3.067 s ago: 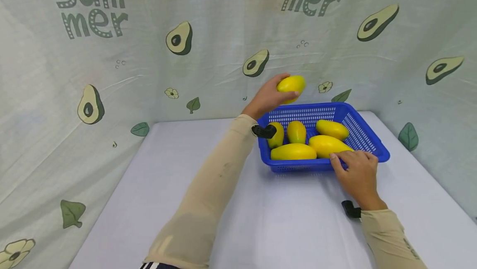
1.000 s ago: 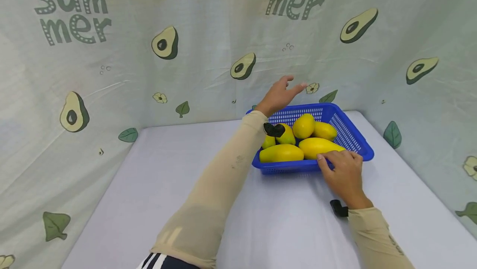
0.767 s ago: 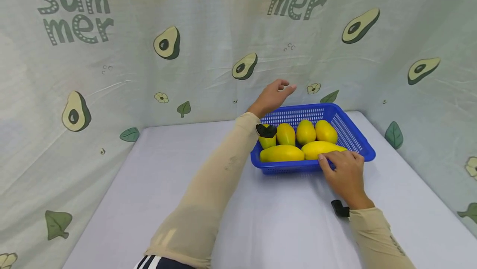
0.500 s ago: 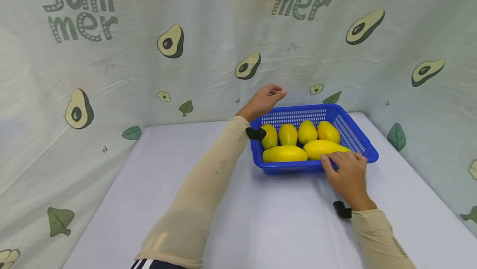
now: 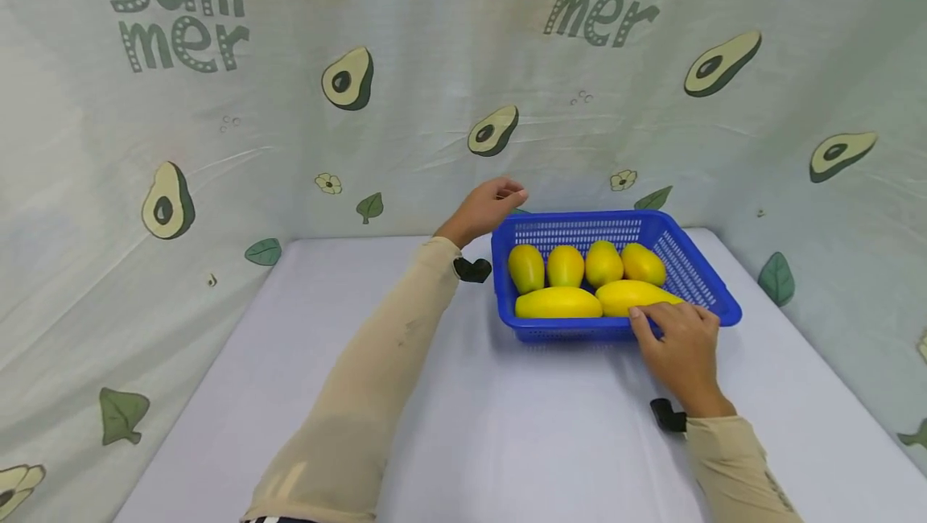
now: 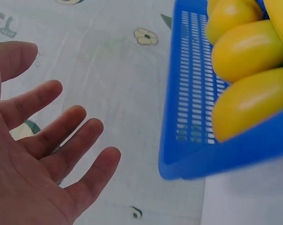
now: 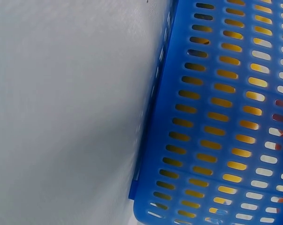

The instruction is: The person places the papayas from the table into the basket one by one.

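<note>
Several yellow mangoes lie in a blue plastic basket (image 5: 572, 331). A row of upright mangoes (image 5: 565, 267) fills the middle, and two longer mangoes (image 5: 558, 303) lie sideways along the front wall. My left hand (image 5: 487, 207) hangs beside the basket's back left corner, touching nothing. In the left wrist view its fingers (image 6: 92, 176) are spread and loosely bent, with the basket wall (image 6: 193, 93) to their right. My right hand (image 5: 681, 346) holds the basket's front rim near the right corner, fingers bent over it. The right wrist view shows the slotted basket wall (image 7: 211, 140), with yellow behind it.
A white cloth covers the table (image 5: 565, 426). Behind it hangs a pale curtain (image 5: 413, 129) printed with avocados and leaves. Black wrist cameras (image 5: 472, 269) sit on both wrists, over beige sleeves (image 5: 362, 394).
My left hand carried a mango above the basket, let it go into the back row, nudged that row, then drew back left past the corner. The right hand stays on the rim.
</note>
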The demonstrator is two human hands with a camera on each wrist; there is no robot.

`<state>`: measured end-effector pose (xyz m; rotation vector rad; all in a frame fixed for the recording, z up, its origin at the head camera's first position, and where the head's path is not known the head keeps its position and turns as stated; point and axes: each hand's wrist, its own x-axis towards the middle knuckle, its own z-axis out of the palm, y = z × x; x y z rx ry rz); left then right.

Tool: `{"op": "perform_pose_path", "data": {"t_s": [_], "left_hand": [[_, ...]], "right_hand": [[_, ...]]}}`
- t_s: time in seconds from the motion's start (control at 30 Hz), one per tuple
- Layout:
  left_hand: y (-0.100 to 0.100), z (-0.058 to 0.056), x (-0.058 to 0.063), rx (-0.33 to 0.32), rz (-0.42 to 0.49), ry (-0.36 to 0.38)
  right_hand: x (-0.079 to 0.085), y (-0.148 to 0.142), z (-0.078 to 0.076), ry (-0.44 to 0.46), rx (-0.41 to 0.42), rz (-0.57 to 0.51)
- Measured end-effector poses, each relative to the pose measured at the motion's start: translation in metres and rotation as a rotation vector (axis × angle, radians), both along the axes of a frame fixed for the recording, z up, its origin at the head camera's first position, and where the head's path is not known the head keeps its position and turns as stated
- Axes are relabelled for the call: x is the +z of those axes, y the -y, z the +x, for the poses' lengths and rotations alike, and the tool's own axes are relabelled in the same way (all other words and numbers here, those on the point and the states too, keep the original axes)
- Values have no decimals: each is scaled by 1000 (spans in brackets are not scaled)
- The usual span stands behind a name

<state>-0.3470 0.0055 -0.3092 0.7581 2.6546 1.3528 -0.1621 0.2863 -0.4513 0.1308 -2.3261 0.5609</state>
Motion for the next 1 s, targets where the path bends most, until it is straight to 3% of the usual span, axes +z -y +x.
{"op": "perform_pose_path", "data": {"t_s": [0.43,0.77,1.0], "left_hand": [[36,-5,-30,95,-11,52],[50,0,-48,80,-5,90],[66,1,-57,79,1,120]], "right_hand": [[6,-11,-2,9,21,15],[6,-19,10,60,1,-18],[23,-17,15,94,15,-43]]}}
